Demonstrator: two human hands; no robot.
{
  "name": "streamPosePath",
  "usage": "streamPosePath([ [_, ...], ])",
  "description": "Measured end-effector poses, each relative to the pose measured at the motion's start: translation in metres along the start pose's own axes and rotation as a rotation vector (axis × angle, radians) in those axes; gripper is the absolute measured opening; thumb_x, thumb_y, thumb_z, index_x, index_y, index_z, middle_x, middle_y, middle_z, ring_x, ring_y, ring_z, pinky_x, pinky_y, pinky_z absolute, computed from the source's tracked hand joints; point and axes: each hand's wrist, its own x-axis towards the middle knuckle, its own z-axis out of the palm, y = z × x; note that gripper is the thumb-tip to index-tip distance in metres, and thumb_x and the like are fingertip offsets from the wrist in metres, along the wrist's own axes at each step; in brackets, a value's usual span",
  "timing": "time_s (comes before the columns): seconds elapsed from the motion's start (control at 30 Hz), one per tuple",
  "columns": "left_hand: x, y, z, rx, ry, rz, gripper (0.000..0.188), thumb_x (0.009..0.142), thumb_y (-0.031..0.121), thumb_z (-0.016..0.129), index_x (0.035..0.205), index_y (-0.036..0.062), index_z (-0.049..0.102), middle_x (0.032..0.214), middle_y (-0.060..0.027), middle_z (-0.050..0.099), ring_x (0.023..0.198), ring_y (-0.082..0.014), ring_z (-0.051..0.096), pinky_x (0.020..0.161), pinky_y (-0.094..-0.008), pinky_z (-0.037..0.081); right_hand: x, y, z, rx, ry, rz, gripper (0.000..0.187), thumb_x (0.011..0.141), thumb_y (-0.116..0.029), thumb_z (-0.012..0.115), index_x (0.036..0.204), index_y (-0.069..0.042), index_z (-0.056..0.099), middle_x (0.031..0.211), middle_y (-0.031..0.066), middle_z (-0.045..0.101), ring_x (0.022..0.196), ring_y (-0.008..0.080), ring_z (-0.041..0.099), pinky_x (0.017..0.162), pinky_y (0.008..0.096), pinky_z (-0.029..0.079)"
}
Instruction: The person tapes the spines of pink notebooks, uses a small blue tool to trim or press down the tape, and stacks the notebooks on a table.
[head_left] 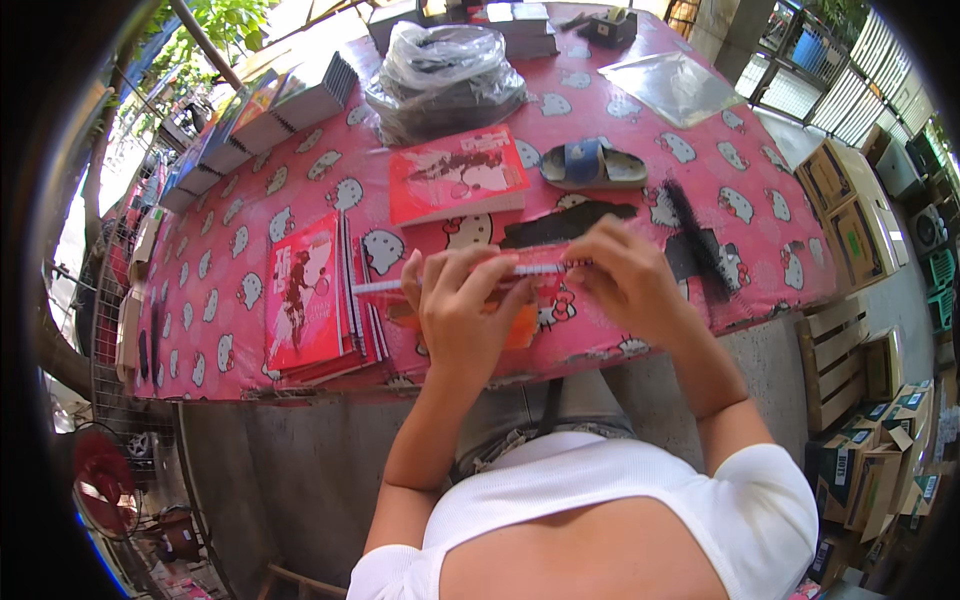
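A thin notebook [540, 268] with a red cover and white page edges is held on edge above the table's near side. My left hand [460, 305] is closed around it, thumb on the near side and fingers over the top. At its right end, where a short dark stretch of coil binding shows, my right hand [628, 280] pinches with bent fingers. Whether those fingertips grip the coil or the pages is hard to see. An orange-red surface [522, 328] shows below the notebook. Left of my left hand lies a fanned pile of red notebooks [305, 290].
Beyond my hands lie a red stack of notebooks [460, 172], a blue-grey slipper [592, 165], and black coils [695, 235] to the right. Farther back are a clear plastic bag of dark items [445, 85], plastic sheets [672, 85] and spiral-bound notebooks [260, 115]. Cardboard boxes [850, 215] stand right.
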Motion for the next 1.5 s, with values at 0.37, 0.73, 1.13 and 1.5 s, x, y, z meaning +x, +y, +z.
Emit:
streamPosePath([
  [0.37, -0.006, -0.003, 0.004, -0.089, 0.005, -0.013, 0.02, 0.068, 0.019, 0.079, 0.085, 0.0144, 0.071, 0.08, 0.0014, 0.064, 0.08, -0.0175, 0.058, 0.096, -0.0401, 0.033, 0.006, -0.015, 0.011, 0.058, 0.068, 0.095, 0.019, 0.075, -0.005, 0.067, 0.091, -0.007, 0.057, 0.084, 0.007, 0.056, 0.08, 0.0291, 0.06, 0.062, 0.0404, 0.047],
  [0.73, -0.011, -0.005, -0.003, -0.114, -0.009, 0.011, 0.026, 0.067, 0.023, 0.08, 0.091, 0.0151, 0.071, 0.08, 0.0013, 0.064, 0.08, -0.0179, 0.058, 0.093, -0.0381, 0.034, 0.053, 0.094, -0.011, -0.088, -0.355, 0.139, 0.03, 0.081, -0.012, 0.065, 0.109, -0.003, 0.058, 0.095, 0.0138, 0.065, 0.08, 0.0311, 0.065, 0.069, 0.0375, 0.052],
  [1.13, -0.009, -0.007, 0.0, -0.022, 0.049, 0.013, 0.03, 0.064, 0.027, 0.082, 0.084, 0.0114, 0.066, 0.077, -0.0006, 0.063, 0.08, -0.0193, 0.058, 0.094, -0.0391, 0.036, 0.023, 0.166, 0.005, 0.185, 0.125, 0.38, 0.042, 0.07, -0.016, 0.076, 0.106, -0.004, 0.058, 0.099, 0.0095, 0.067, 0.086, 0.0216, 0.064, 0.076, 0.037, 0.051],
  [1.5, -0.001, -0.006, -0.01, -0.087, -0.005, -0.126, 0.041, 0.065, 0.024, 0.084, 0.097, 0.0089, 0.063, 0.097, -0.005, 0.066, 0.093, -0.0195, 0.06, 0.094, -0.0395, 0.038, 0.046, 0.079, 0.017, 0.227, -0.354, 0.006, 0.038, 0.07, 0.002, 0.069, 0.107, 0.0, 0.061, 0.092, 0.007, 0.067, 0.083, 0.0159, 0.063, 0.069, 0.0303, 0.053],
])
